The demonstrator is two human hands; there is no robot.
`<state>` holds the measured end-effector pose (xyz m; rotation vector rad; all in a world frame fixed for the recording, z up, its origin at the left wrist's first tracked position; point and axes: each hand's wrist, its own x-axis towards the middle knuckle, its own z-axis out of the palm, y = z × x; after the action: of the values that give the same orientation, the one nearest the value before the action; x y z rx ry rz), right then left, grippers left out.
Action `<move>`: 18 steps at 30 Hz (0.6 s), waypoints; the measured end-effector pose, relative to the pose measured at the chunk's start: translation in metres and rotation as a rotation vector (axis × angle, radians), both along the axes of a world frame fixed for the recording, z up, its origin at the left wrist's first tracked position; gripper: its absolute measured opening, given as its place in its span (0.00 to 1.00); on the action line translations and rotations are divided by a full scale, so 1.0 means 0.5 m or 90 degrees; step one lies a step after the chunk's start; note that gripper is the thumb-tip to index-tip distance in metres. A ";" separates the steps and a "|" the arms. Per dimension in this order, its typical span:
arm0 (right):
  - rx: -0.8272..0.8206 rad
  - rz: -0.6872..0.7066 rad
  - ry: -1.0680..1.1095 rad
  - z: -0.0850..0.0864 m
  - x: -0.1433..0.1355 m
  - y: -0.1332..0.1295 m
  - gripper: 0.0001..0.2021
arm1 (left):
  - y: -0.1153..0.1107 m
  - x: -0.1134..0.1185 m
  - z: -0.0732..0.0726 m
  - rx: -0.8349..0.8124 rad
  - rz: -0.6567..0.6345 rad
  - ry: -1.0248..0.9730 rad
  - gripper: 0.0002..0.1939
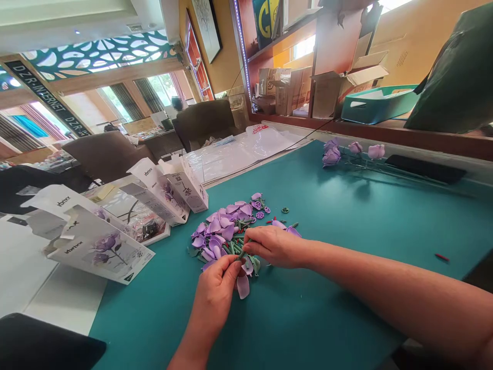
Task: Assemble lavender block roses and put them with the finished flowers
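Both hands meet over the near edge of a pile of purple petal pieces (227,221) and green stem pieces. My left hand (217,288) pinches a small green piece (241,255) between thumb and fingers. From the right, my right hand (275,246) has its fingers closed on the upper part of the same green piece. Just below the fingertips lies a pale purple petal (243,287). Purple wheel-shaped pieces (260,215) and a dark green ring (285,210) lie beyond my right hand.
White printed boxes (103,252) stand open at the left. Assembled purple roses (332,154) with long stems lie at the back right, beside a black object (425,168). A small red piece (441,257) is on the green mat (346,308). A black object (50,341) sits front left.
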<state>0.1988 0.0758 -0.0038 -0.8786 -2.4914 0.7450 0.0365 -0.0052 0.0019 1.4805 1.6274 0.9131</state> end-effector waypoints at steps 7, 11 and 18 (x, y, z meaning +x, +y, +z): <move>-0.090 -0.041 -0.034 0.012 -0.012 -0.014 0.08 | -0.004 0.000 -0.002 0.017 0.010 0.003 0.13; -0.112 -0.049 -0.041 0.019 -0.014 -0.018 0.08 | -0.006 0.001 -0.001 0.022 0.014 0.010 0.13; -0.057 -0.047 -0.008 0.012 -0.010 -0.014 0.07 | 0.004 -0.012 -0.014 -0.031 -0.004 0.007 0.18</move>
<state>0.1939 0.0688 0.0020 -1.0027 -2.4381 0.8348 0.0303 -0.0032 -0.0053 1.4581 1.6408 0.8573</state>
